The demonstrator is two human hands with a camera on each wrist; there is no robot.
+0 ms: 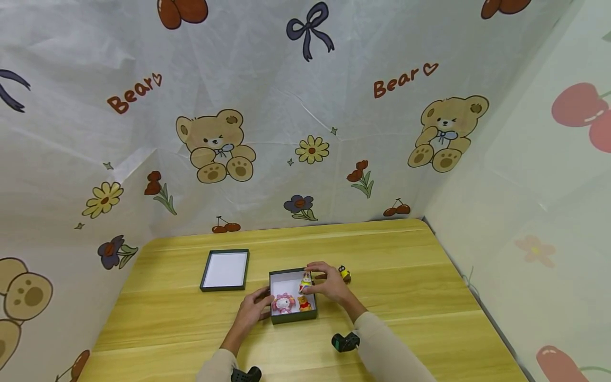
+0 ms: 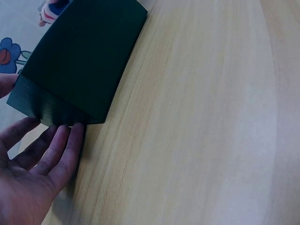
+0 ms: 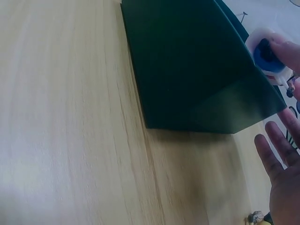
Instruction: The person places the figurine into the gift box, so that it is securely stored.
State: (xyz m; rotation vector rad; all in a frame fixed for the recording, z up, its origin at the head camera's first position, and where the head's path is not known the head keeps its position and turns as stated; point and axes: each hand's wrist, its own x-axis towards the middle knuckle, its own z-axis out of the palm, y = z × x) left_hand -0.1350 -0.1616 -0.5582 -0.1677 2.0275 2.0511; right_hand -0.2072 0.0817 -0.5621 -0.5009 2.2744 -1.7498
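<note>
A dark green open box (image 1: pixel 294 317) with a white inside stands on the table. My left hand (image 1: pixel 253 309) holds its left side, thumb at the rim and fingers against the outer wall; in the left wrist view those fingers (image 2: pixel 61 150) touch the green wall. With thumb and fingertips my right hand (image 1: pixel 329 284) pinches a small colourful figurine (image 1: pixel 305 282) with rabbit-like ears over the box's back right corner. Its blue and white part (image 3: pixel 267 54) shows in the right wrist view. A pink and white figurine (image 1: pixel 284 303) and a yellow bear figurine in red (image 1: pixel 304 303) lie inside the box.
A shallow lid (image 1: pixel 225 270) with a white inside and dark rim lies at the back left of the wooden table (image 1: pixel 382 249). Behind my right hand is a yellow and black figurine (image 1: pixel 345 274). Printed cloth (image 1: pixel 267 132) hangs behind the table.
</note>
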